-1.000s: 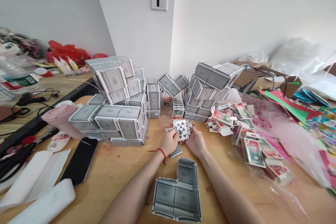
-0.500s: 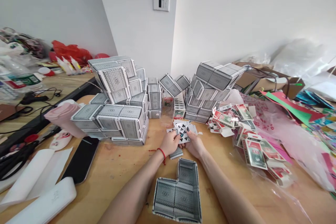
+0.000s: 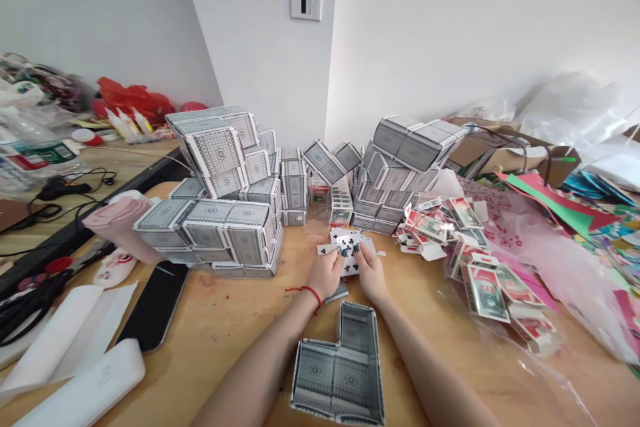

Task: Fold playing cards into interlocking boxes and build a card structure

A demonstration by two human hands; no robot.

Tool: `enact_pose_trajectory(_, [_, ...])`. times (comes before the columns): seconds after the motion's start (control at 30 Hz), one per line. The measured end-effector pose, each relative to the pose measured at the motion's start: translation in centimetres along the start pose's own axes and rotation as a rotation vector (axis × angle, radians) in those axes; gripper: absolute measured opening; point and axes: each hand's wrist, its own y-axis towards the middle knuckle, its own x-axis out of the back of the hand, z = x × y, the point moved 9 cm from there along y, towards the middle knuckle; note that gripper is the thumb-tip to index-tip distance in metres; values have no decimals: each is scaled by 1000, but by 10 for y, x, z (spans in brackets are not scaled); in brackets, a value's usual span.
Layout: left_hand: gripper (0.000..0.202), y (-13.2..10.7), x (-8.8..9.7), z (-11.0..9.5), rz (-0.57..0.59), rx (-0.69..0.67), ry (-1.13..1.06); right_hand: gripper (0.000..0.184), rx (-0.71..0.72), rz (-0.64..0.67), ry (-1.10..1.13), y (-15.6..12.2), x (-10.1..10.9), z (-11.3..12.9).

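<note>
Between my two hands is a playing card [image 3: 351, 263] of the clubs suit, face up. My left hand [image 3: 326, 273] pinches its left edge, thumb on the face. My right hand [image 3: 371, 272] closes on its right edge in the same way. More white cards [image 3: 338, 233] lie face up on the table just behind. A grey-backed card stack [image 3: 338, 293] shows partly under my left wrist, which wears a red string. Nearer to me, between my forearms, sits an open L-shaped box [image 3: 334, 373] folded from grey-backed cards.
Blocks built of cards [image 3: 225, 227] are piled at left, with another pile [image 3: 400, 167] at right. Red card packets [image 3: 485, 293] lie on plastic at right. A phone [image 3: 154, 307], a white case [image 3: 85, 390] and black scissors [image 3: 30, 307] are on the left.
My hands have drawn to either edge of the card, and it has turned more squarely toward me. My left hand now covers more of the grey-backed stack.
</note>
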Motion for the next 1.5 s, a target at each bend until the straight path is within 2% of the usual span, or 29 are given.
enact_pose_trajectory(0.1, [22, 0, 6, -1, -60, 11, 40, 30, 37, -42, -15, 2, 5, 0])
enact_pose_trajectory(0.2, [11, 0, 10, -3, -101, 3, -36, 27, 58, -46, -41, 2, 5, 0])
enact_pose_trajectory(0.33, [24, 0, 9, -2, -104, 5, -188, 24, 19, -40, -72, -1, 4, 0])
enact_pose_trajectory(0.47, [25, -1, 14, 2, -169, 23, -228, 24, -55, 6, -1, -1, 0, -1])
enact_pose_trajectory(0.7, [21, -4, 23, 8, -296, 86, -281, 30, -61, 95, 117, 1, -12, 3])
enact_pose_trajectory(0.93, [17, -4, 21, 18, -301, 120, -356, 25, -87, 100, 161, -2, -16, -2])
enact_pose_trajectory(1.13, [16, -2, 19, 11, -268, 60, -420, 21, -50, 116, 230, -4, -19, 6])
enact_pose_trajectory(1.5, [12, -1, 20, 14, -275, 92, -520, 30, -53, 54, 106, -6, -13, 9])
